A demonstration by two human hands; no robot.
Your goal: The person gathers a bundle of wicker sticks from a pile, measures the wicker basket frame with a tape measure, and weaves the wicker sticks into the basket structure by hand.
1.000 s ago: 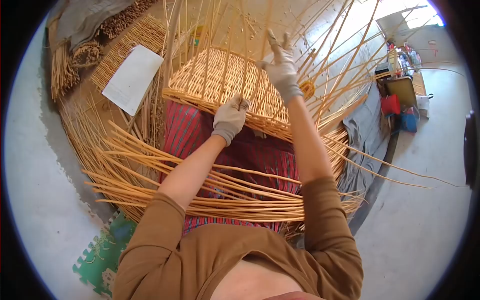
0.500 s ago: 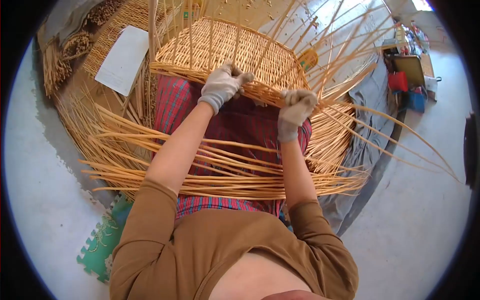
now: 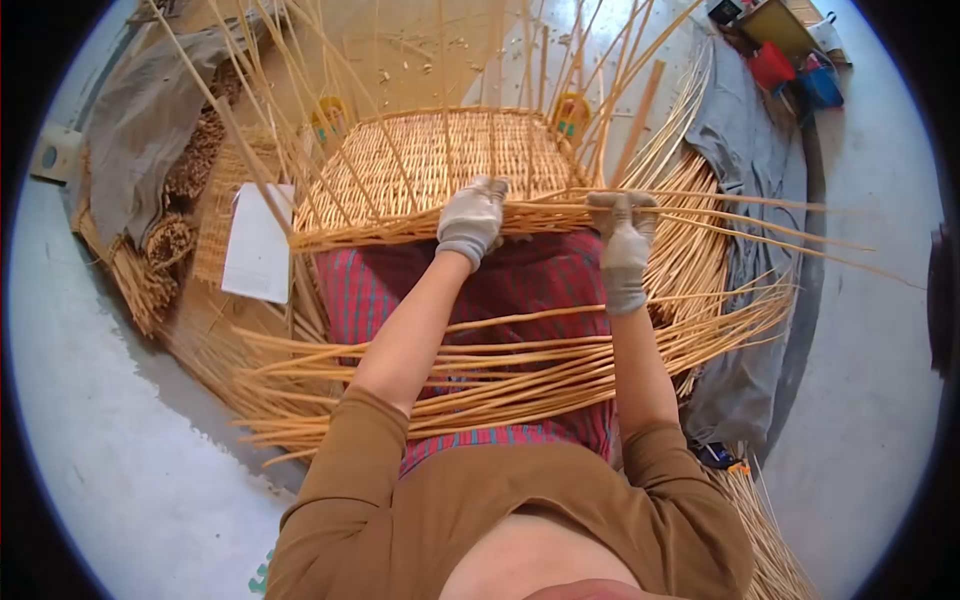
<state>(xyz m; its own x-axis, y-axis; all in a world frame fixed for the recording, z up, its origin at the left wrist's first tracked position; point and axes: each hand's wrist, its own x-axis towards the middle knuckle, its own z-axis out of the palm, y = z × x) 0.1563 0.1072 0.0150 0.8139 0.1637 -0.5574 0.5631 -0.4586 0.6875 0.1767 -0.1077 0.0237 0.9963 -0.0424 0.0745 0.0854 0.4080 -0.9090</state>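
A woven wicker base (image 3: 420,160) with many upright rods along its sides lies in front of me, its near edge over a red plaid cloth (image 3: 540,275). My left hand (image 3: 472,218), in a pale glove, is closed around the near woven rim at its middle. Near the right corner, my right hand (image 3: 625,238), gloved too, is closed on long thin willow rods (image 3: 750,215) that run out to the right from the rim. A bundle of loose peeled rods (image 3: 530,375) lies across the cloth, under my forearms.
On the left are a white paper sheet (image 3: 258,243), a grey cloth (image 3: 150,130) and a bundle of short rods (image 3: 140,280). More rods (image 3: 690,230) and another grey cloth (image 3: 745,160) lie right. Red (image 3: 769,67) and blue (image 3: 821,87) containers stand at upper right.
My right hand has come down from above the base to the rim and closed on the rods. The base now sits straighter in view, and my left hand still holds the rim.
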